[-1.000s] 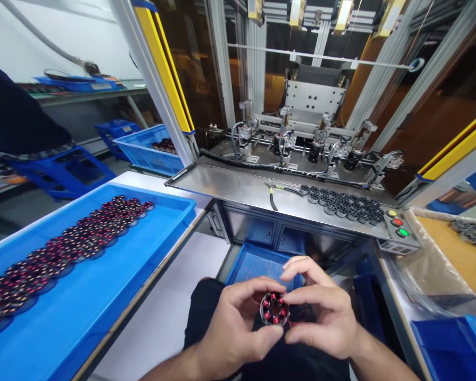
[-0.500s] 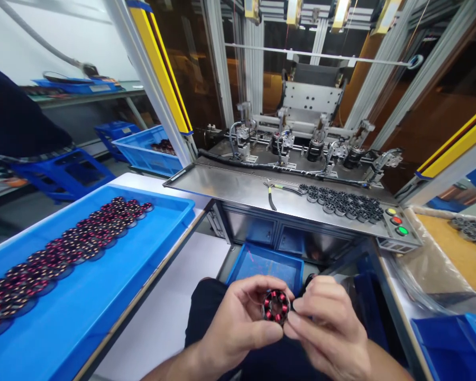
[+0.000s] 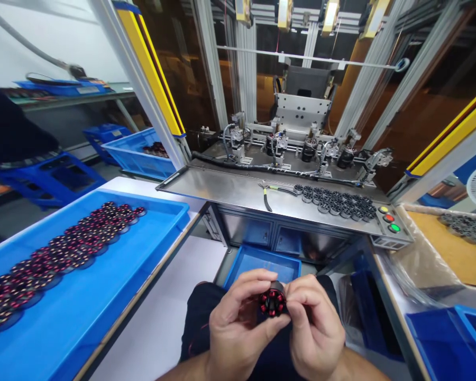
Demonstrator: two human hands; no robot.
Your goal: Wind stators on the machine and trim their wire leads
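A small round motor stator [image 3: 272, 302], dark-rimmed with red wire coils, is held low in front of my lap. My left hand [image 3: 238, 320] grips it from the left, fingers over the top and thumb underneath. At its right edge my right hand [image 3: 315, 323] is closed, with thumb and forefinger pinched together against the rim. Whatever lies between those right fingertips is too small to make out. A thin red wire [image 3: 200, 333] shows over the dark clothing left of my left hand.
Rows of wound stators fill part of the blue tray [image 3: 143, 254] at left. Pliers [image 3: 266, 198] and bare stator cores [image 3: 337, 201] lie on the machine's metal ledge [image 3: 214, 185], beside a button box [image 3: 392, 241]. Below is another blue tray [image 3: 257, 259]. A person sits at far left.
The stator has turned in my hands, so its dark outer side now shows on top. My right hand has rotated and shifted left, its fingertips now pinched at the rim.
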